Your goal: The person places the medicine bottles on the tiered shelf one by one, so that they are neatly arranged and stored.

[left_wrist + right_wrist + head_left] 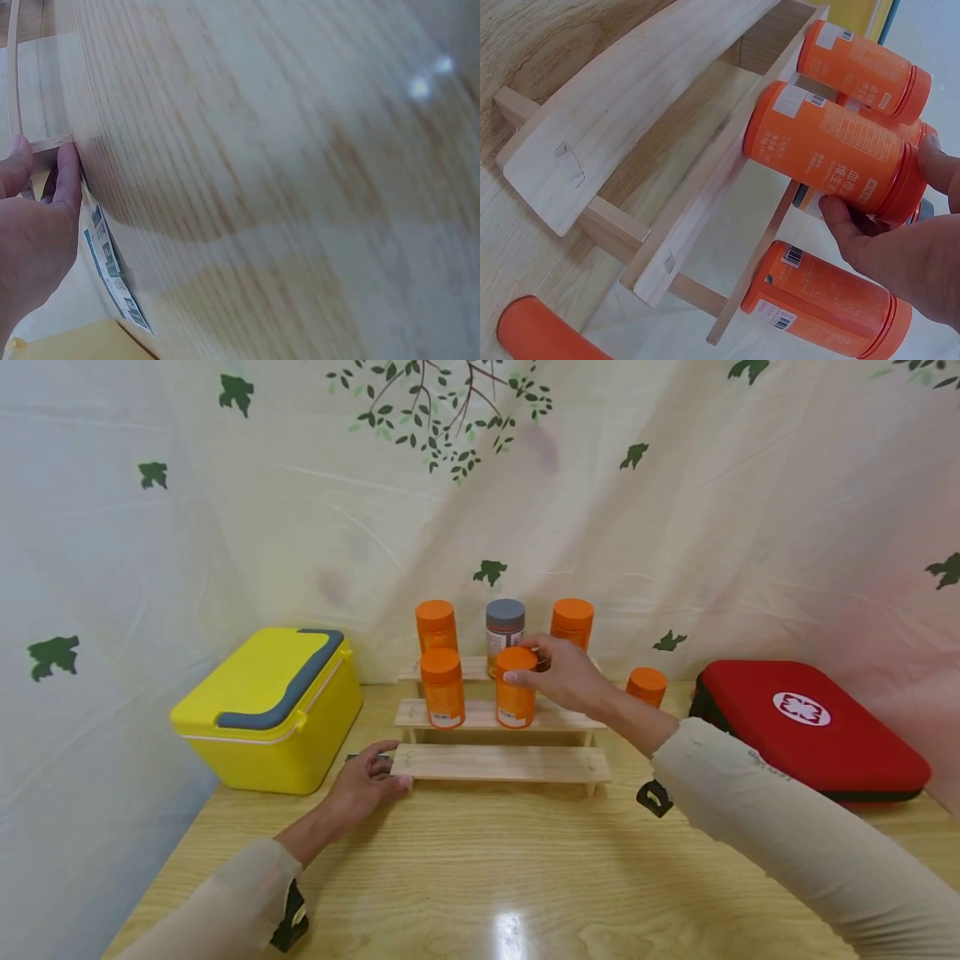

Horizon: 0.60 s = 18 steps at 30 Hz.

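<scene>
A three-step wooden rack [502, 764] stands at the table's middle. My left hand [358, 795] holds the left end of its lowest step; in the left wrist view thumb and fingers pinch the rack's end [49, 144]. On the middle step, my right hand [572, 677] grips an orange bottle [516, 700] by its lid, as the right wrist view also shows with the bottle [821, 146] upright against the step. Left of it, another orange bottle [444, 689] shares that step. The top step bears two orange bottles, left [437, 620] and right [572, 617], with a grey-lidded bottle [504, 625] between them.
A yellow box [262, 710] with a blue handle stands at the left. A red case [817, 735] with a white emblem lies at the right. One more orange bottle [647, 685] stands right of the rack. A printed sheet [114, 271] lies by my left hand.
</scene>
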{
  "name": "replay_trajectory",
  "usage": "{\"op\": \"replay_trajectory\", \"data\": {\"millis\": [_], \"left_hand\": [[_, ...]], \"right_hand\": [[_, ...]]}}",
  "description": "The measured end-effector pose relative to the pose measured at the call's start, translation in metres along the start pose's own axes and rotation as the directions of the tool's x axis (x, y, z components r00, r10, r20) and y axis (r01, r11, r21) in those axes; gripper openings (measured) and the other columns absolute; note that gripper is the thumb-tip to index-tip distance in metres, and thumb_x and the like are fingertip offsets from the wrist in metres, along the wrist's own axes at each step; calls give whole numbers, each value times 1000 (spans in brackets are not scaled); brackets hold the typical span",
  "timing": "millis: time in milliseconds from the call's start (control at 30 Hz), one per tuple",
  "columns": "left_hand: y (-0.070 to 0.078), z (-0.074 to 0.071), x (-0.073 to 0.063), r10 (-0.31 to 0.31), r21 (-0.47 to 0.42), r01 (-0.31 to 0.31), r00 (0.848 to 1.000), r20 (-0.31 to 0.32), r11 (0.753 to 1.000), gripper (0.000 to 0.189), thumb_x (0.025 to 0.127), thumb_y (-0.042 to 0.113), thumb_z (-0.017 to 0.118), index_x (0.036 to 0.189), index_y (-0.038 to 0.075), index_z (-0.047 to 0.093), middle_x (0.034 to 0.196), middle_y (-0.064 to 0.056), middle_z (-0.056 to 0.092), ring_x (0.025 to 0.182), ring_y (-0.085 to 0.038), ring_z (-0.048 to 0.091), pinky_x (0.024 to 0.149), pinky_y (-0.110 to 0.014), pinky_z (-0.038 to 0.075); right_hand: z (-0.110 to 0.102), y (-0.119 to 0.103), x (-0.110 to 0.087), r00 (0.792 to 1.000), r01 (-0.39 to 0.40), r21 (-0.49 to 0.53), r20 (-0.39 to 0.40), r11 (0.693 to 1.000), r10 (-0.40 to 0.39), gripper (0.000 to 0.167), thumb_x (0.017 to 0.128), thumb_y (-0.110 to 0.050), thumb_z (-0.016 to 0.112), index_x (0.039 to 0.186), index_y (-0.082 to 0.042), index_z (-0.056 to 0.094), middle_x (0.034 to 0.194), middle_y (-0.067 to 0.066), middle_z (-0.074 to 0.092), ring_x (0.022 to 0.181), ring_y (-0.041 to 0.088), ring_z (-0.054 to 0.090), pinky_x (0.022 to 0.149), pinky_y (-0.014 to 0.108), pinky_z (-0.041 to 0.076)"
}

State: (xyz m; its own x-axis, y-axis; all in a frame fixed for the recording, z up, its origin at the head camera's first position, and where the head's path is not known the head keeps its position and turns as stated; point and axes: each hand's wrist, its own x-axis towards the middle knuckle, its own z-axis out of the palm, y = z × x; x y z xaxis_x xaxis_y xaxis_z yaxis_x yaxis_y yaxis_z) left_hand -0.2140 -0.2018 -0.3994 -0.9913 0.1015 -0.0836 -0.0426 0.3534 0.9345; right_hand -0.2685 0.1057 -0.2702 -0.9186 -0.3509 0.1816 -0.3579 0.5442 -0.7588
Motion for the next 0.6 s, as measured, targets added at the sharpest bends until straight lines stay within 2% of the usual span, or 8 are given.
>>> {"op": "replay_trajectory", "data": {"millis": [300,433,600], "left_hand": [[2,0,-2,1,-7,-1,1000,-3,1000,61,90,2,64,144,2,36,119,-23,62,98,-23,63,83,-34,57],[2,0,-1,-6,-12,6,1000,-1,1000,61,90,2,64,144,2,36,118,-22,62,98,-22,62,82,-33,57],[2,0,-2,-1,-9,1,1000,2,1000,61,90,2,64,144,2,36,117,-22,62,98,-23,62,82,-33,57]], "right_hand": [[-1,-1,0,1000,-22,-3,7,1000,22,57,90,-24,69,138,-1,47,124,16,59,106,31,57,91,43,52],[-3,-3,-2,998,-67,-29,10,997,67,67,90,-30,69,143,-2,38,132,18,53,114,33,54,94,46,50],[-11,-6,-10,993,-115,-43,-12,992,115,81,87,-39,70,149,-8,27,145,17,40,123,34,49,99,48,47]]}}
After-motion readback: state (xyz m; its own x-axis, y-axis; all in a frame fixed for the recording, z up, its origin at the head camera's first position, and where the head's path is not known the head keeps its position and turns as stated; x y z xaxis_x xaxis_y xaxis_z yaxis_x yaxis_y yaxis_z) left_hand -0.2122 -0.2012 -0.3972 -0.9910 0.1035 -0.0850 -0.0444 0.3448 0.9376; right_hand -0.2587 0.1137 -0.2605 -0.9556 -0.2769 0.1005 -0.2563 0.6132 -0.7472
